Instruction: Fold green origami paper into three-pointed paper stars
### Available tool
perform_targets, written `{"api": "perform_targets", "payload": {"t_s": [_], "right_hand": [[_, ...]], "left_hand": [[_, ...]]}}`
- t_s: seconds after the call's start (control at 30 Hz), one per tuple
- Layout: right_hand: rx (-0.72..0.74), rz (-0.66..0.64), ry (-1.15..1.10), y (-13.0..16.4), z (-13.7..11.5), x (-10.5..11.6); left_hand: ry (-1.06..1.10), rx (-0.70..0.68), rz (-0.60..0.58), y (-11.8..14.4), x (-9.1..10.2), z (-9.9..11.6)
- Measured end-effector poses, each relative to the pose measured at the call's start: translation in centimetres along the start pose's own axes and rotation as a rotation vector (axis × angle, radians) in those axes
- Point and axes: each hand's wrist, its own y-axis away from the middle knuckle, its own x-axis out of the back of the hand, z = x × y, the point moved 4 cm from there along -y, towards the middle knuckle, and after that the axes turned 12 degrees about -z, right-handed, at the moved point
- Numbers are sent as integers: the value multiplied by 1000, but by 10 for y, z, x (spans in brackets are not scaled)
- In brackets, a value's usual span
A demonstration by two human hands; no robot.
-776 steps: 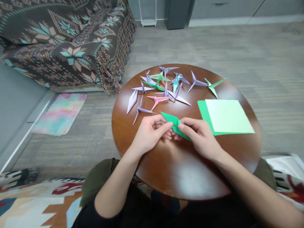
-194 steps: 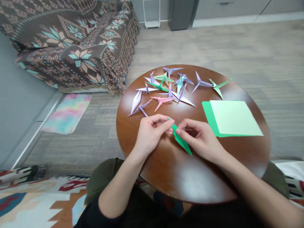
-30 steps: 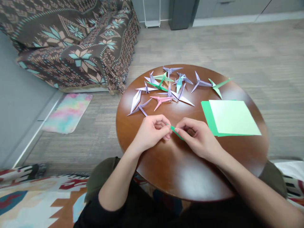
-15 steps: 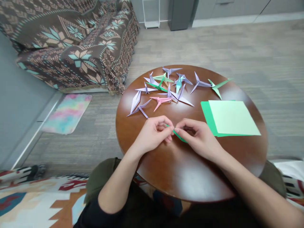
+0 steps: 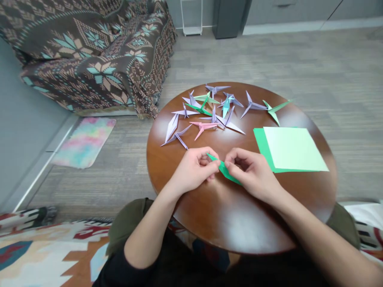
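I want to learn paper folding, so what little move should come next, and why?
Perhaps the right hand could press along the green paper to sharpen its crease: the paper is folded narrow, the left hand pinches it, and the right thumb and finger are right at its edge.

Even light leaves pale glare on the tabletop point(image 5: 251, 231); view's corners blur.

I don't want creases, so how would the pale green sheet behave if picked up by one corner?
The pale green sheet looks thin and flat, so it's probably light. Broad and without visible folds, it would likely sag from one corner. It overlaps the darker green paper, so that might shift along with it.
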Motion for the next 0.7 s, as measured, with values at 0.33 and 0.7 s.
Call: {"api": "perform_targets", "payload": {"t_s": [0.33, 0.7], "right_hand": [[35, 21, -25, 1, -1, 1], [-62, 50, -141, 0, 7, 4]], "left_hand": [[50, -37, 71, 1, 0, 1], [29, -114, 161, 2, -2, 0]]}}
